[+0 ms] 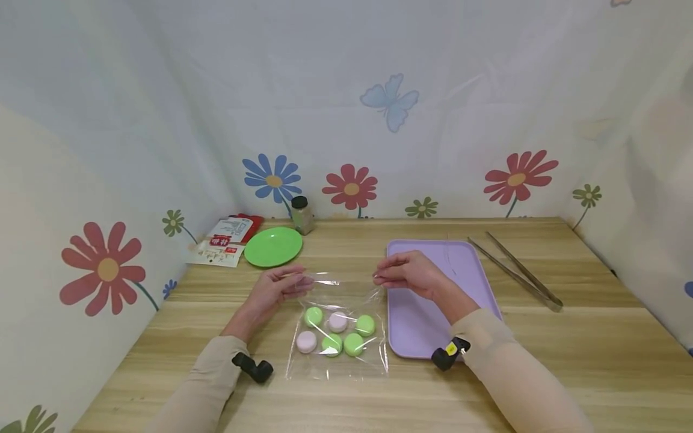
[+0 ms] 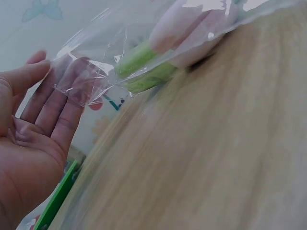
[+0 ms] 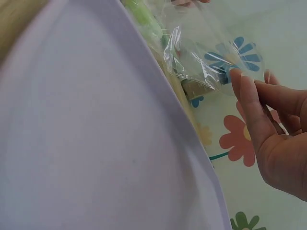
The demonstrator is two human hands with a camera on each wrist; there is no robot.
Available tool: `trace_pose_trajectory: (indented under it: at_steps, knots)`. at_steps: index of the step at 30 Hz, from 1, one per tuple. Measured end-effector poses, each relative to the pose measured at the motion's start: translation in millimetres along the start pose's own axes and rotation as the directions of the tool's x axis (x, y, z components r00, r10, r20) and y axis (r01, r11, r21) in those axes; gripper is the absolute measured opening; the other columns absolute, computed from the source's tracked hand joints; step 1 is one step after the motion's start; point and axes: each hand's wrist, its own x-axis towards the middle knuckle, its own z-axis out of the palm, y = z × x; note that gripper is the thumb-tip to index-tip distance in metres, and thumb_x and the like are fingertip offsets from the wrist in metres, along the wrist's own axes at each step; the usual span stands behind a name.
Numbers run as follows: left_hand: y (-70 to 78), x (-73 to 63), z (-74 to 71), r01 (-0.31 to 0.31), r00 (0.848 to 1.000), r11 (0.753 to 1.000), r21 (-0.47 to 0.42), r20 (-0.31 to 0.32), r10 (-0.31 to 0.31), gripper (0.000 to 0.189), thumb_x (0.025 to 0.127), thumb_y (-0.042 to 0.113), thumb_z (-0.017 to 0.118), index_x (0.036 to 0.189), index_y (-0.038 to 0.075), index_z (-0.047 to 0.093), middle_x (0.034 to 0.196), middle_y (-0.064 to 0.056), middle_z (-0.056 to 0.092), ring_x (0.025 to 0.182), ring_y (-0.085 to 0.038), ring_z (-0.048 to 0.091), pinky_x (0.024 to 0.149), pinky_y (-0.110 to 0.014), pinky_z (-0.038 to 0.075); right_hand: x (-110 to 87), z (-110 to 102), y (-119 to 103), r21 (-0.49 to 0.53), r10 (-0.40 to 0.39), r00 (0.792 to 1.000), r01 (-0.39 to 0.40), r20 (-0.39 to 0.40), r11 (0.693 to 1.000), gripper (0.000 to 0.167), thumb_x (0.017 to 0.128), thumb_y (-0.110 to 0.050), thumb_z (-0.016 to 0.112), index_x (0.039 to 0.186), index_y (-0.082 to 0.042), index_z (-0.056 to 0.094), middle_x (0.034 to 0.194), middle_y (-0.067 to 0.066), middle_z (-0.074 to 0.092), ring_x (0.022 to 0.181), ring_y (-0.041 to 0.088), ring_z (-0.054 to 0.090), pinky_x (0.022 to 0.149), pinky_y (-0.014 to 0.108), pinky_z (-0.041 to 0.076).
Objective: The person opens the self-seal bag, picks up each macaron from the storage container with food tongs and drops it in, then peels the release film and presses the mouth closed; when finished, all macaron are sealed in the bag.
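A clear plastic bag lies above the wood table with several green macarons and two pale pink macarons inside. My left hand pinches its upper left corner between thumb and fingers; the left wrist view shows the film creased at the fingertips. At the upper right corner, my right hand pinches the film, thumb against fingers, above the edge of a lilac tray. Between both hands the bag's top edge is stretched out. In the right wrist view the tray hides most of the macarons.
Metal tongs lie right of the tray. A green plate sits at the back left, beside a dark-lidded jar and a red and white packet. A flower-printed cloth hangs behind the table.
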Motion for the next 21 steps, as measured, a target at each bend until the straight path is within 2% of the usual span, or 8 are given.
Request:
trace_pose_trajectory:
  at_steps: [3, 6, 8, 12, 14, 16, 19, 21]
  knots:
    - [0.7, -0.4, -0.2, -0.018, 1.000, 1.000, 0.023, -0.003, 0.018, 0.017, 0.098, 0.003, 0.061, 0.109, 0.009, 0.073, 0.100, -0.013, 0.075, 0.093, -0.024, 0.074, 0.088, -0.042, 0.057, 0.4, -0.1, 0.5, -0.020, -0.003, 1.000, 0.003, 0.002, 1.000, 0.029, 0.098, 0.007, 0.055, 0.123, 0.022, 0.054, 0.104, 0.024, 0.072, 0.089, 0.022, 0.074, 0.081, 0.035, 0.059]
    - [1.0, -0.1, 0.2, -0.039, 0.999, 0.996, 0.080, -0.019, 0.041, 0.022, 0.098, 0.006, 0.064, 0.117, -0.002, 0.068, 0.105, -0.017, 0.074, 0.094, -0.024, 0.073, 0.089, -0.042, 0.056, 0.6, 0.5, -0.2, -0.069, -0.004, 1.000, 0.002, -0.018, 0.998, 0.025, 0.097, 0.007, 0.057, 0.118, 0.021, 0.058, 0.104, 0.026, 0.071, 0.089, 0.024, 0.073, 0.082, 0.038, 0.059]
    - [1.6, 0.2, 0.7, -0.050, 0.997, 0.986, 0.159, -0.046, 0.058, 0.032, 0.097, 0.010, 0.066, 0.123, -0.009, 0.063, 0.109, -0.017, 0.073, 0.097, -0.021, 0.073, 0.090, -0.039, 0.056, 0.4, 1.3, -1.4, -0.152, -0.007, 0.999, 0.000, -0.049, 0.988, 0.022, 0.096, 0.005, 0.059, 0.114, 0.017, 0.063, 0.105, 0.025, 0.071, 0.087, 0.023, 0.073, 0.081, 0.037, 0.060]
    - [4.6, 0.0, 1.8, -0.048, 0.987, 0.930, 0.364, -0.126, 0.100, 0.039, 0.096, 0.016, 0.070, 0.124, -0.010, 0.063, 0.111, -0.004, 0.074, 0.098, -0.009, 0.067, 0.085, -0.026, 0.054, -2.3, 3.0, -6.0, -0.352, -0.008, 0.993, -0.035, -0.119, 0.935, 0.016, 0.095, -0.003, 0.064, 0.107, 0.004, 0.072, 0.099, 0.017, 0.071, 0.073, 0.015, 0.062, 0.064, 0.028, 0.056]
    - [7.7, -0.8, 2.6, -0.050, 0.982, 0.898, 0.438, -0.140, 0.123, 0.035, 0.096, 0.016, 0.069, 0.121, -0.008, 0.067, 0.098, -0.002, 0.074, 0.085, -0.007, 0.063, 0.072, -0.021, 0.052, -3.8, 2.8, -8.2, -0.401, 0.012, 0.991, -0.065, -0.132, 0.914, 0.017, 0.095, -0.006, 0.065, 0.108, 0.001, 0.074, 0.092, 0.014, 0.072, 0.066, 0.014, 0.057, 0.055, 0.024, 0.048]
    - [9.8, -1.5, 2.8, -0.047, 0.982, 0.881, 0.470, -0.138, 0.126, 0.031, 0.096, 0.015, 0.068, 0.119, -0.006, 0.069, 0.086, -0.003, 0.070, 0.070, -0.006, 0.057, 0.059, -0.019, 0.045, -4.7, 1.8, -9.6, -0.404, 0.037, 0.992, -0.081, -0.117, 0.911, 0.021, 0.095, -0.008, 0.064, 0.112, 0.002, 0.072, 0.088, 0.012, 0.073, 0.062, 0.013, 0.059, 0.052, 0.023, 0.045]
    - [11.7, -2.8, 2.8, -0.034, 0.990, 0.900, 0.434, -0.108, 0.089, 0.030, 0.098, 0.012, 0.066, 0.119, -0.008, 0.067, 0.078, -0.011, 0.068, 0.051, -0.007, 0.043, 0.045, -0.019, 0.032, -4.9, -0.2, -9.1, -0.362, 0.079, 0.993, -0.105, -0.086, 0.926, 0.028, 0.095, -0.009, 0.064, 0.118, 0.005, 0.069, 0.089, 0.011, 0.075, 0.062, 0.014, 0.065, 0.052, 0.023, 0.046]
    - [11.4, -3.6, 2.1, -0.018, 0.995, 0.919, 0.394, -0.086, 0.057, 0.031, 0.099, 0.012, 0.063, 0.121, -0.010, 0.065, 0.084, -0.014, 0.072, 0.047, -0.006, 0.038, 0.042, -0.019, 0.029, -4.4, -1.0, -8.0, -0.334, 0.100, 0.993, -0.117, -0.068, 0.935, 0.030, 0.095, -0.010, 0.066, 0.120, 0.006, 0.068, 0.095, 0.010, 0.076, 0.065, 0.016, 0.068, 0.054, 0.024, 0.047]
